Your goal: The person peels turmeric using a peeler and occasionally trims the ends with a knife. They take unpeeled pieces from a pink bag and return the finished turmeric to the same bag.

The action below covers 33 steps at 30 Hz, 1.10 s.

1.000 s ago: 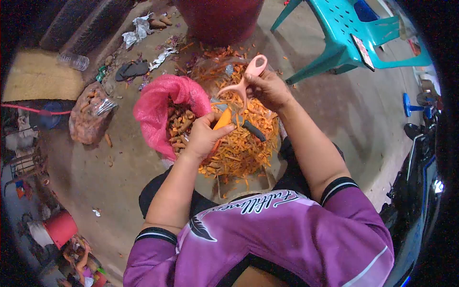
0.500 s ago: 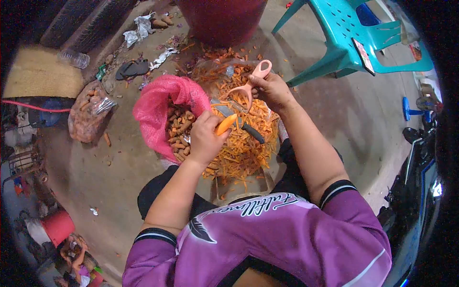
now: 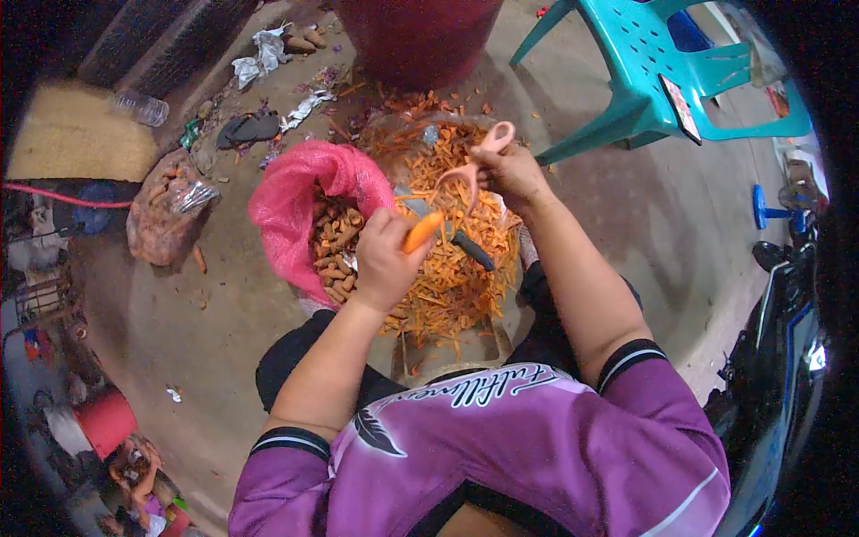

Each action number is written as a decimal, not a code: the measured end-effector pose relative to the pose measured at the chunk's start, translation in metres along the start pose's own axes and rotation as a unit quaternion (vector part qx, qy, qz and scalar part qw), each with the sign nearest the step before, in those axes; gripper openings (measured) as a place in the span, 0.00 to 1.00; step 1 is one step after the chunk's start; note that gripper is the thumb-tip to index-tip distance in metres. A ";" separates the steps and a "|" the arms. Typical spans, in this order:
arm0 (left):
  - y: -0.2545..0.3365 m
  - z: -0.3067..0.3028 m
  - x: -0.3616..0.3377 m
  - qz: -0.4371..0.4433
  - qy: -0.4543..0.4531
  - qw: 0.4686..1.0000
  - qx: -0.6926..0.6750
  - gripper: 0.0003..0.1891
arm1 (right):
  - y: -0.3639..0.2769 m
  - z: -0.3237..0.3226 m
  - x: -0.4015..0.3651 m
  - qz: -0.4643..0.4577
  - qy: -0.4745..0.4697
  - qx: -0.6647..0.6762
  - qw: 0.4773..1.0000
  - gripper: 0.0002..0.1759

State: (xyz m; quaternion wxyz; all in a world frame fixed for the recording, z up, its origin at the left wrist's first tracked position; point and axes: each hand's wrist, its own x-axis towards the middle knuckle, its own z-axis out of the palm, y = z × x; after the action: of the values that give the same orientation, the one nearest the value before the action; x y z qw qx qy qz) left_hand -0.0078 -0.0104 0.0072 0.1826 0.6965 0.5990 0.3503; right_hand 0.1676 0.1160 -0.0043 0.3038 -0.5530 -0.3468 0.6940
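Observation:
My left hand point(image 3: 386, 257) is closed around a peeled orange carrot point(image 3: 422, 233), whose rounded end sticks out to the right. In my right hand point(image 3: 514, 174) is a pink peeler point(image 3: 469, 170), its forked end pointing down and left toward the carrot without touching it. Below both hands lies a heap of orange peelings point(image 3: 456, 291). A knife with a dark handle point(image 3: 472, 251) rests on the heap. Left of it, a pink mesh sack point(image 3: 277, 210) stands open with brown unpeeled carrots point(image 3: 337, 259) inside.
A dark red tub point(image 3: 419, 40) stands beyond the heap. At the upper right is a teal chair point(image 3: 635, 98) with a phone point(image 3: 680, 107) on it. Leftward lie a sandal point(image 3: 248, 130) and a clear bag of carrots point(image 3: 165, 210). Another person point(image 3: 143, 483) shows at the lower left.
My right hand and the peeler have shifted slightly down and to the right, and the peeler has turned a little. My left hand and its carrot have hardly moved.

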 end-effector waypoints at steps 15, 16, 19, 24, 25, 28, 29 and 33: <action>-0.014 0.005 0.001 -0.283 -0.145 0.790 -0.524 0.18 | -0.003 0.005 -0.005 -0.051 -0.111 0.167 0.978 0.09; -0.011 0.003 0.004 -0.283 -0.145 0.789 -0.526 0.18 | -0.001 0.004 -0.004 -0.040 -0.130 0.162 0.977 0.10; -0.011 0.003 0.002 -0.299 -0.115 0.748 -0.581 0.18 | 0.013 -0.008 0.019 -0.125 -0.002 -0.009 0.992 0.09; -0.024 -0.005 0.004 -0.399 -0.037 0.704 -0.586 0.10 | 0.052 -0.027 0.042 -0.123 0.108 -0.381 0.910 0.20; -0.030 -0.004 0.003 -0.412 -0.013 0.700 -0.583 0.09 | 0.049 -0.013 0.027 -0.087 0.100 -0.437 0.890 0.24; -0.040 -0.005 -0.002 -0.441 0.049 0.688 -0.574 0.12 | 0.122 -0.014 0.055 -0.036 0.022 -0.429 0.902 0.25; -0.040 -0.008 -0.003 -0.434 0.064 0.684 -0.583 0.13 | 0.136 -0.014 0.062 -0.008 -0.013 -0.442 0.897 0.26; -0.040 -0.027 -0.002 -0.444 0.111 0.649 -0.608 0.12 | 0.161 -0.004 0.069 0.034 -0.107 -0.622 0.775 0.26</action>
State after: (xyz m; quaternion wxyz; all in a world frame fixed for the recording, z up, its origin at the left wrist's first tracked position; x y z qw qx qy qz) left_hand -0.0555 -0.0083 -0.0022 0.6306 0.0365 0.5052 0.5881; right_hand 0.1509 0.0801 -0.1748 -0.1694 -0.5550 -0.7140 0.3916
